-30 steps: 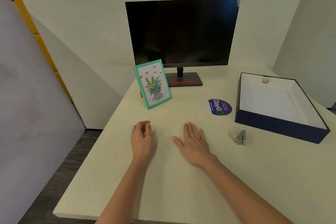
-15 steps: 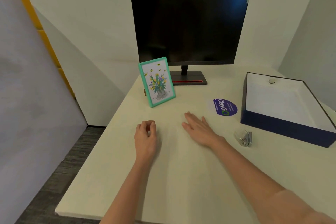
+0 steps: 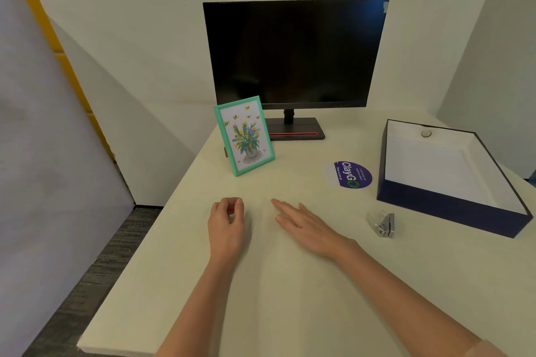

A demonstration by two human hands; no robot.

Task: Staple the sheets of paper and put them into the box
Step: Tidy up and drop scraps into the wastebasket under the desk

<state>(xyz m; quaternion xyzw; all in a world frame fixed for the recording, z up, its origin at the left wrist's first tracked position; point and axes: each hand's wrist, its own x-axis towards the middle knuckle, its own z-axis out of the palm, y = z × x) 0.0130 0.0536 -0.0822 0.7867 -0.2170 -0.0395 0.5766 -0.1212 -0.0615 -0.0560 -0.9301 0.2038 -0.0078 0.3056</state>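
An open dark blue box point(image 3: 446, 207) with a white inside stands at the right of the cream table point(image 3: 290, 298). A small silver stapler point(image 3: 381, 224) lies just in front of its near left corner. My left hand point(image 3: 226, 226) rests on the table with fingers curled and thumb against forefinger; nothing shows between them. To its right, my right hand point(image 3: 307, 226) lies flat, palm down, fingers pointing left and forward. Faint lines under both hands may be pale sheets of paper; I cannot tell them from the tabletop.
A green-framed flower picture point(image 3: 245, 136) stands behind my hands. A dark monitor point(image 3: 295, 52) on its stand is at the back. A round purple ClayGo sticker point(image 3: 349, 174) lies left of the box. The table's left edge drops to grey floor point(image 3: 95, 269).
My right hand has slid forward and turned its fingers to the left. My left hand stays curled in place. The view has shifted slightly.
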